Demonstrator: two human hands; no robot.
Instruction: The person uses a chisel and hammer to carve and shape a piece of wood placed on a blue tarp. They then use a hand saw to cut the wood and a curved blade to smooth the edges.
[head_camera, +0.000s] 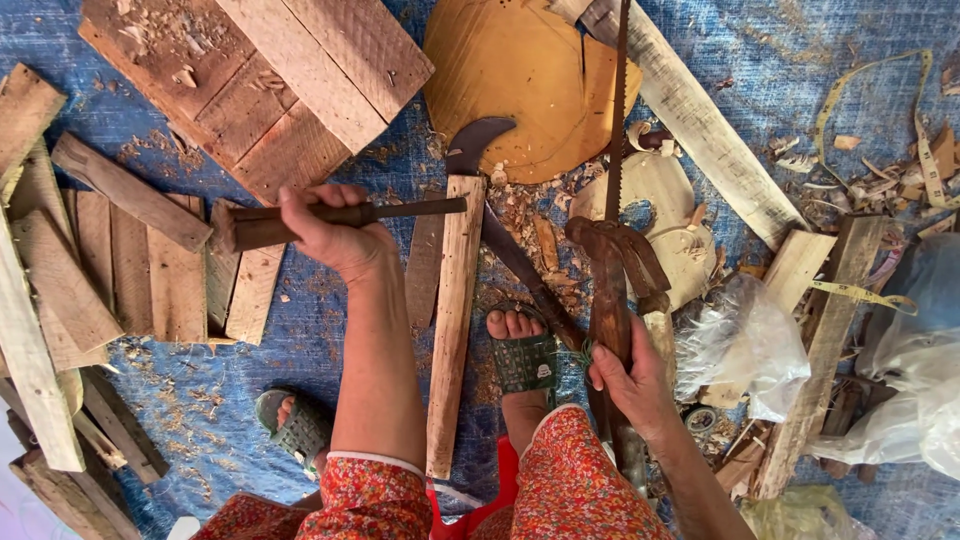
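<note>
My left hand (335, 232) grips the dark wooden handle of a billhook (400, 195), whose curved dark blade points up by the top end of a long wooden slat (452, 320). The slat lies lengthwise between my knees, its far end near a round cardboard-coloured board (520, 75). My right hand (632, 385) holds the worn wooden handle of a hand saw (612, 230), its thin toothed blade running away from me. My right foot in a green sandal (523, 358) rests beside the slat.
Stacked planks (270, 90) lie at the top left and short boards (110, 270) at the left. A long pale plank (700, 120), a yellow tape measure (880, 110), plastic bags (910, 370) and wood shavings cover the blue tarp (300, 330) on the right.
</note>
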